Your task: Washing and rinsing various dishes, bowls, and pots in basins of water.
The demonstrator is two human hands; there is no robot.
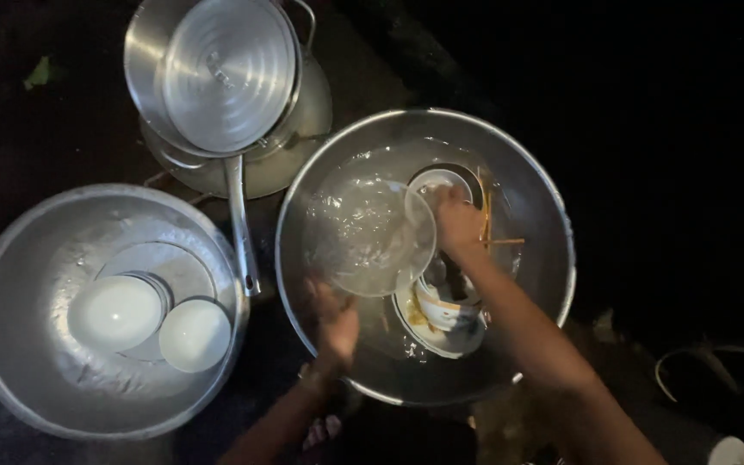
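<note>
Both hands work over a big steel basin (553,215) of water set on dark ground. The left hand (336,323) is at the near rim of a clear glass plate (372,237), fingers curled on its edge, as far as the motion blur lets me judge, and it holds the plate tilted above the water, likely so the face can be reached. The right hand (458,222) presses on the plate's far edge, fingers closed on something small — a cloth or sponge perhaps, I cannot tell which.

Under the plate, toward the basin's near right side, lies a stack of dirty dishes (443,314), with a small white bowl (441,182) by the far wall and what look like chopsticks (488,226) sticking up beside the right hand. These sit in the water, seemingly soaking.

To the left, well apart, a second basin (10,284) holds clean-looking ware: a flat plate (170,263) with two white bowls (118,312) turned upside down on it, probably to drain. At the far side, between the basins, a saucepan (144,60) rests upside down on a pot (303,120), its handle (238,220) pointing toward the person, with a lid (227,73) on top.

The surroundings are almost black — only the metal catches light. A pale cable (691,357) curls at the right, and a foot (320,430) shows near the bottom.
</note>
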